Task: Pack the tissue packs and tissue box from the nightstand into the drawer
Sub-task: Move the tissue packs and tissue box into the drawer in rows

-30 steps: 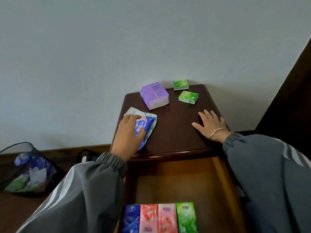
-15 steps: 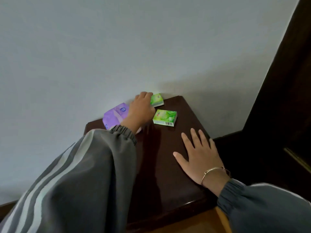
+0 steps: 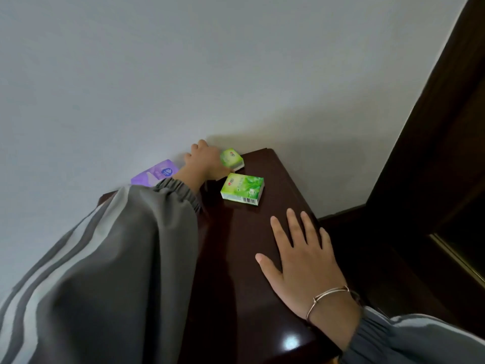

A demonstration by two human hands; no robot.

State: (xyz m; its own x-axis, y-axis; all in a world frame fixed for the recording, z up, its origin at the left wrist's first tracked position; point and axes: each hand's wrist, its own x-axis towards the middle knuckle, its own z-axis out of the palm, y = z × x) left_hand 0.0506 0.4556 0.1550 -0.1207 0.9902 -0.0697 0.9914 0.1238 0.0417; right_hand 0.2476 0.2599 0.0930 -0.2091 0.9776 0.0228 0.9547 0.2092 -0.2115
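Right hand (image 3: 301, 261) flat on glossy dark wood nightstand (image 3: 249, 258), fingers spread, thin metal bracelet (image 3: 328, 298) at wrist. Grey striped sleeve (image 3: 118, 271) blocks nightstand's left side and part of soft purple pack (image 3: 156, 174). Near green pack (image 3: 242, 189) flat mid-top, boxy, barcode on side. Left hand (image 3: 203, 161) by wall (image 3: 183, 74), fingers curled round far green pack (image 3: 231, 159).

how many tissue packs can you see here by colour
green: 2, the far green pack in the left hand and the near green pack
purple: 1, the purple pack
total: 3 in view; the left sleeve may hide more
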